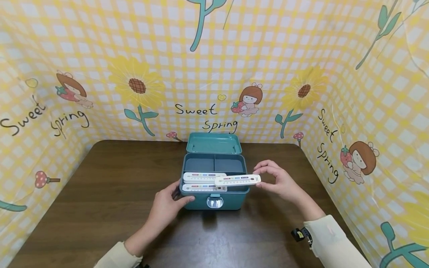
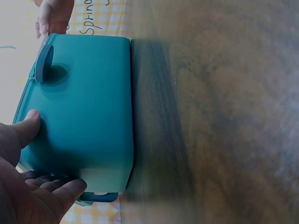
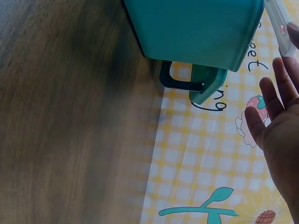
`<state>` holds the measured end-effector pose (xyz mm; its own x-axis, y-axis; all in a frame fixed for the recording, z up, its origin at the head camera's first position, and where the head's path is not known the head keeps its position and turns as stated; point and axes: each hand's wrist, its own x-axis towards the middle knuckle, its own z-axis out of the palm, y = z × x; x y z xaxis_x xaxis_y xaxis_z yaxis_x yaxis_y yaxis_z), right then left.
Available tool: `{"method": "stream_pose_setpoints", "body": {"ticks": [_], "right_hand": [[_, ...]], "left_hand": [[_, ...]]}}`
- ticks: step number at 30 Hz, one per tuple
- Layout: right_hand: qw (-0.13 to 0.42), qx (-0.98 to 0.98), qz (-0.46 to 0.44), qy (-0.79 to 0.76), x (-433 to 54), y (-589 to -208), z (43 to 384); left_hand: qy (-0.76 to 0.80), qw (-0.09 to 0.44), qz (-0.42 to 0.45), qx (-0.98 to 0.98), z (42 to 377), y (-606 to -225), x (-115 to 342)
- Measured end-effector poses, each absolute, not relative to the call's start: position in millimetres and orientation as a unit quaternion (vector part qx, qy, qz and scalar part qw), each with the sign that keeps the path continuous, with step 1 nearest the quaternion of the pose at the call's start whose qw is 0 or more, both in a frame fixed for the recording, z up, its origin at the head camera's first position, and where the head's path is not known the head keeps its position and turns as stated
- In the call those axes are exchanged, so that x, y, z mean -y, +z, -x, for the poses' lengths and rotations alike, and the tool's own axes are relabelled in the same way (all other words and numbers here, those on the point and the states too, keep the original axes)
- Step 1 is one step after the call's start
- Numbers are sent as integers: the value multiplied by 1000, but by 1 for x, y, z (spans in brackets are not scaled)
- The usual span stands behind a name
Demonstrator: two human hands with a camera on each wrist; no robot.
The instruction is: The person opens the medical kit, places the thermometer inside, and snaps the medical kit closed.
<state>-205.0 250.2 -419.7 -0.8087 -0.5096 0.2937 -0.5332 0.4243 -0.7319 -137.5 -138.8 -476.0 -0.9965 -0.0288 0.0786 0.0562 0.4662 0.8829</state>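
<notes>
A teal storage box (image 1: pixel 197 202) stands on the table with its lid (image 1: pixel 214 143) tipped back and a clear round latch on its front. My left hand (image 1: pixel 166 203) grips the box's front left corner, thumb on the front and fingers along the side; the left wrist view shows this hand (image 2: pixel 35 172) close up. Between thumb and fingers, my right hand (image 1: pixel 279 182) pinches one end of a white thermometer (image 1: pixel 238 180) with a printed scale, above the box's right part. Two similar thermometers (image 1: pixel 199 177) lie at the box's left, one behind the other, their right ends partly covered.
Behind them, the box has two grey compartments (image 1: pixel 199 162) split by a divider. The dark wooden table (image 1: pixel 117 178) meets a yellow checked cloth (image 1: pixel 187 85) at the back and sides. A side handle (image 3: pixel 180 84) sticks out from the box's right end.
</notes>
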Motion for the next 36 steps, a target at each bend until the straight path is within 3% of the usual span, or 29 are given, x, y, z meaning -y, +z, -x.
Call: {"method": "stream_pose_setpoints", "body": {"ticks": [11,36], "right_hand": [[-27,850,-331,408,-243,-416,208],[-49,857,-389,335,-231,-399,211]], "left_hand": [[-517,39,8,855,137,-477,140],[-514,44,19,856,137,-477,142]]}}
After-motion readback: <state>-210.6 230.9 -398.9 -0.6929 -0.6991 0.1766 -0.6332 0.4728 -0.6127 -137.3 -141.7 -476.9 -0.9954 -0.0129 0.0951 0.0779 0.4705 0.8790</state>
